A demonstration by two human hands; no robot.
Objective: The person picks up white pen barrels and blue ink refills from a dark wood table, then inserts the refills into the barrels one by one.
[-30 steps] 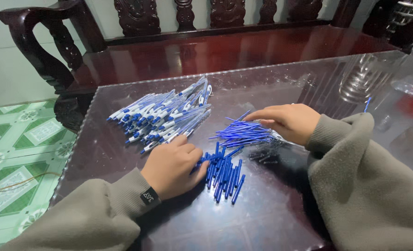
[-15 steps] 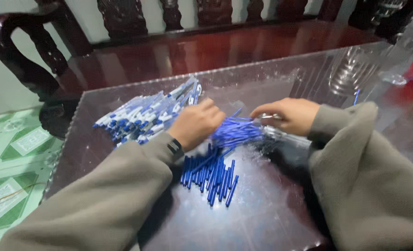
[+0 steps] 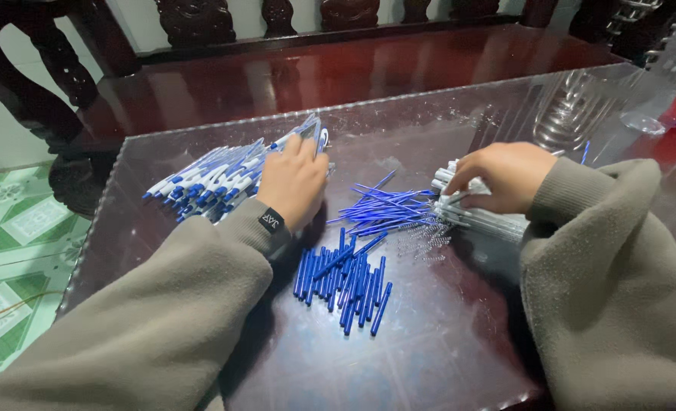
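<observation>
Blue-and-white pens (image 3: 224, 179) lie heaped at the surface's (image 3: 444, 358) left, where the left hand (image 3: 294, 183) rests flat and empty on them (as if steadying the pile). Right hand (image 3: 505, 176) curls over clear barrels (image 3: 490, 221); refills (image 3: 383, 213) and caps (image 3: 345, 281) sit sorted between.

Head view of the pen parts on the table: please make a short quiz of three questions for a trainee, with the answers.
1. True or false: the left hand rests on the heap of blue and white pens.
2. What does the right hand touch?
A. the glass
B. the pile of clear barrels
C. the blue caps
3. Fill in: the small metal springs lie between the thin blue refills and the ____.

Key
1. True.
2. B.
3. Clear barrels; the springs lie loose on the glass table top, just left of them.
</observation>
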